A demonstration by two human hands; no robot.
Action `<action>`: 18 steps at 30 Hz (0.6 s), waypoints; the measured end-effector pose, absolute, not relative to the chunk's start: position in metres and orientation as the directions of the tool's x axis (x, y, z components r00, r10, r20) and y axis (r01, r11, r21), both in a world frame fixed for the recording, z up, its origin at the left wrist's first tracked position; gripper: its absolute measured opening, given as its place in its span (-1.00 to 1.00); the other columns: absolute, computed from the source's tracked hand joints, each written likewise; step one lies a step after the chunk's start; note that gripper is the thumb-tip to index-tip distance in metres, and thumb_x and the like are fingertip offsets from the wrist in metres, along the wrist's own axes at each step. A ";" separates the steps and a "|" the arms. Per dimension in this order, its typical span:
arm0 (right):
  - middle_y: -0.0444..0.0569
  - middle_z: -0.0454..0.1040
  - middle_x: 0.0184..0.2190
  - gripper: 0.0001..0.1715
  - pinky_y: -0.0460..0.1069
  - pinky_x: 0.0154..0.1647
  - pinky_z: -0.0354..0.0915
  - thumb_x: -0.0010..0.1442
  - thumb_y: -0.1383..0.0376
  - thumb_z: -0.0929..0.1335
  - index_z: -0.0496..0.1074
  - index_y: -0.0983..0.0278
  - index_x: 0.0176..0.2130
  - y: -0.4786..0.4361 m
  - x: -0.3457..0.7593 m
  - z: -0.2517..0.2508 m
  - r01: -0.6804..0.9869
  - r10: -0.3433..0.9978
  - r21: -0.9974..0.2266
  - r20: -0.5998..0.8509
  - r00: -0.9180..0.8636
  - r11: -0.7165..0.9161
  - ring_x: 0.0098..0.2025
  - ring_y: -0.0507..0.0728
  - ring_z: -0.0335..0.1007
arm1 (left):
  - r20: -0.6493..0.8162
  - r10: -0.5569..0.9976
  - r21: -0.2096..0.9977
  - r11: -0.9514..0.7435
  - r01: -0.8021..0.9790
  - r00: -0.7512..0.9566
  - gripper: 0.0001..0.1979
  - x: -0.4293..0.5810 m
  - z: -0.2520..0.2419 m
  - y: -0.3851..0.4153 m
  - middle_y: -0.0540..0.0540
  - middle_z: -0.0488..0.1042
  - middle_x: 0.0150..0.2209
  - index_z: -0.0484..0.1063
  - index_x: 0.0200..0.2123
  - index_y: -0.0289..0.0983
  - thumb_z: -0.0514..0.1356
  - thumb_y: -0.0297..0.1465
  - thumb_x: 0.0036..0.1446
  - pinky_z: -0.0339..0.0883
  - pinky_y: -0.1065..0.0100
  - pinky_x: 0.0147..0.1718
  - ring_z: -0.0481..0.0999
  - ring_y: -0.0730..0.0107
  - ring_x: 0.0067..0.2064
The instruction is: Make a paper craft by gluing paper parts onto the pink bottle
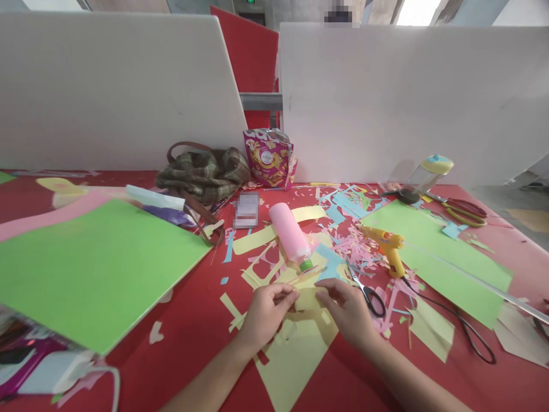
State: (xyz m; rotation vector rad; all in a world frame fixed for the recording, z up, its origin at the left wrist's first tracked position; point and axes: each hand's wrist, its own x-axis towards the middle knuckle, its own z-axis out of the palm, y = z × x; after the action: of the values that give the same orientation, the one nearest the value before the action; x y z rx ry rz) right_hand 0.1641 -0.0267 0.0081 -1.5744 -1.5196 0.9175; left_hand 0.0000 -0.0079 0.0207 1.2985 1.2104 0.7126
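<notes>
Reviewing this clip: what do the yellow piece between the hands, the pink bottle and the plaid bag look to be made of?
Yellow piece: matte paper or thin card; flat and thin.
Pink bottle: apparently clear plastic, see-through near the green cap; its smooth pink covering may be paper.
Plaid bag: probably soft woven cloth, slumping in folds.

The person's left hand [266, 312] and right hand [349, 312] are holding a small yellow paper piece [309, 298] between their fingertips. Beneath the fingers, a larger yellow sheet [295, 366] is lying flat. Just beyond them, a pink bottle [288, 232] is lying with its green cap [306, 265] pointing their way. Scissors [364, 290] are resting just beside the right fingers; farther right, a yellow glue gun [392, 249] is lying. Well left of the fingers, a green sheet [98, 274] is spreading out, and well beyond them a snack bag [270, 160] is standing.
</notes>
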 end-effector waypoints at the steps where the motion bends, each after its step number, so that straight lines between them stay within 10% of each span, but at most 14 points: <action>1: -0.06 0.43 -0.55 -0.81 -0.10 -0.49 0.24 -0.01 0.27 0.25 0.40 0.29 -0.39 -0.027 0.164 0.009 0.461 0.999 -0.887 0.003 0.041 -0.016 -0.52 0.03 0.31 | -0.260 0.924 0.955 0.203 0.216 0.280 -0.75 0.000 0.021 -0.008 -0.03 0.40 -0.54 0.41 -0.46 -0.33 0.07 -0.26 -0.02 0.32 0.41 -0.43 0.41 0.42 -0.46; 18: -0.11 0.40 -0.59 -0.88 -0.13 -0.52 0.22 -0.03 0.30 0.26 0.37 0.29 -0.48 -0.024 0.163 0.012 0.421 0.998 -0.906 -0.034 0.047 -0.051 -0.54 0.00 0.29 | -0.280 0.907 0.953 0.222 0.207 0.316 -0.84 -0.001 0.020 -0.009 -0.05 0.44 -0.49 0.35 -0.45 -0.31 0.13 -0.32 -0.08 0.33 0.40 -0.39 0.45 0.36 -0.39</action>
State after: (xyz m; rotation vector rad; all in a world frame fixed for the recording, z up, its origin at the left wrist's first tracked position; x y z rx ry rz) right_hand 0.1631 -0.0244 0.0125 -1.5752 -1.4707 0.9744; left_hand -0.0007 -0.0086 0.0203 1.2782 1.1750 0.6812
